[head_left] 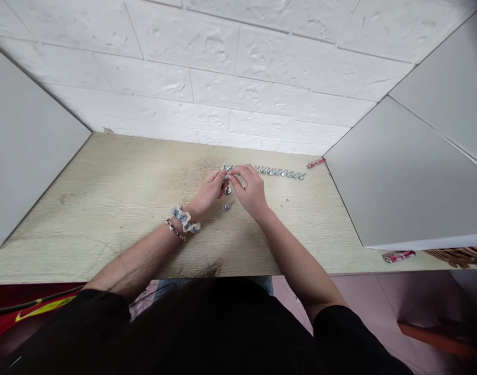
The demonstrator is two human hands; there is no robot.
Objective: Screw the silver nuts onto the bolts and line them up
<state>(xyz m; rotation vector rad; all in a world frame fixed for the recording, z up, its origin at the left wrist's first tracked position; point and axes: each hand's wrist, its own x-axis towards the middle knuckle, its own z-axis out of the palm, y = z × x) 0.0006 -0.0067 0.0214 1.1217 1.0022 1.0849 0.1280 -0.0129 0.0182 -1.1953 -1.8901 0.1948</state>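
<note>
My left hand [210,191] and my right hand [249,188] meet over the middle of the table, fingertips pinched together on a small silvery metal part that the fingers mostly cover. Just beyond the fingertips show small metal parts with upright wing-like prongs [228,167]; whether these are held or stand on the table I cannot tell. Below the hands lies a round-based metal piece [228,190], and nearer to me another metal piece [226,207] rests on its round base. To the right, a row of similar winged metal pieces [283,172] stretches along the tabletop.
The pale wooden table [137,182] ends at a white brick-patterned wall [215,88]. Grey panels stand at the left [31,146] and right [387,177]. A red battery-like cylinder [315,163] lies by the right panel, another red cylinder [399,256] near the front edge.
</note>
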